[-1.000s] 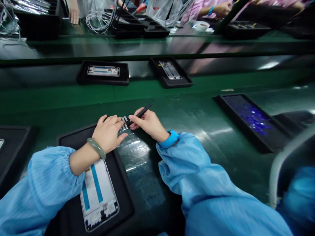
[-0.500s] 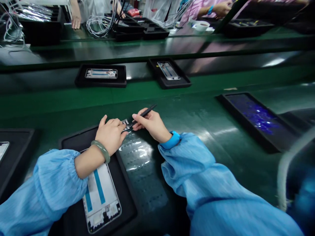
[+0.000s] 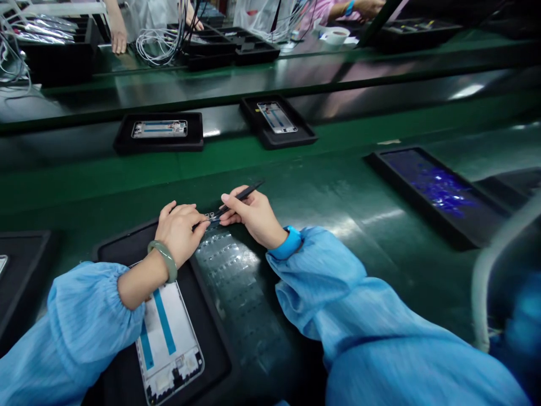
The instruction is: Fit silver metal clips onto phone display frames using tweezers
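Note:
My left hand (image 3: 180,231) pinches a small metal part (image 3: 210,216) at its fingertips, above the rim of a black tray (image 3: 122,248). My right hand (image 3: 253,217) holds black tweezers (image 3: 243,195), whose tip meets that part. A phone frame (image 3: 168,344) with blue strips lies in the tray, partly hidden by my left forearm. Beside the tray, under my right hand's wrist, lies a transparent sheet (image 3: 228,270) with rows of small parts.
Green conveyor belt (image 3: 321,192) runs across the view. Two black trays with phone frames (image 3: 158,132) sit beyond my hands, and a tray with a blue sheen (image 3: 435,186) lies right. Co-workers' hands (image 3: 118,39) and white cables (image 3: 156,48) are on the far bench.
The view has shifted, moving the belt and trays slightly up and left. My hands have drawn closer together around the small part, and the tweezers tip stays at it.

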Motion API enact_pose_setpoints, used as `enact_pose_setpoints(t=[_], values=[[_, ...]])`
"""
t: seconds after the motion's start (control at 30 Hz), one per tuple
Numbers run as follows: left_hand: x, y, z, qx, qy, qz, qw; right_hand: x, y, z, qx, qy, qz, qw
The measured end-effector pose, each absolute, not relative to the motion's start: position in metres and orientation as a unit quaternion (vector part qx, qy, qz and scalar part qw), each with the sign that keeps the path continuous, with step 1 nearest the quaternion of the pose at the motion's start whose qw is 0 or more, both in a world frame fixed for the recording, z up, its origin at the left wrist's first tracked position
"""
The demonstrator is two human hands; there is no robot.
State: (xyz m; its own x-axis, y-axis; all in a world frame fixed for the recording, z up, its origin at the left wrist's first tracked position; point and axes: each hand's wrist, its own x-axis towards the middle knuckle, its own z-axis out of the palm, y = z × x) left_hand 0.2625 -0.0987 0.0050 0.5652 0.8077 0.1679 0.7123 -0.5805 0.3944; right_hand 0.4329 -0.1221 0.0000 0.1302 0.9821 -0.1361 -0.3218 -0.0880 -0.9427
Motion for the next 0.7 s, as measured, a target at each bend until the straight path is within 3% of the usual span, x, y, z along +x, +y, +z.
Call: enact_pose_setpoints(t=[0.7], values=[[0.2629,-0.1004,0.0020,0.871,0.431,0.184,0.146,0.4306,-0.1190,0.0031,-0.485,-0.349,0.574,0.560]])
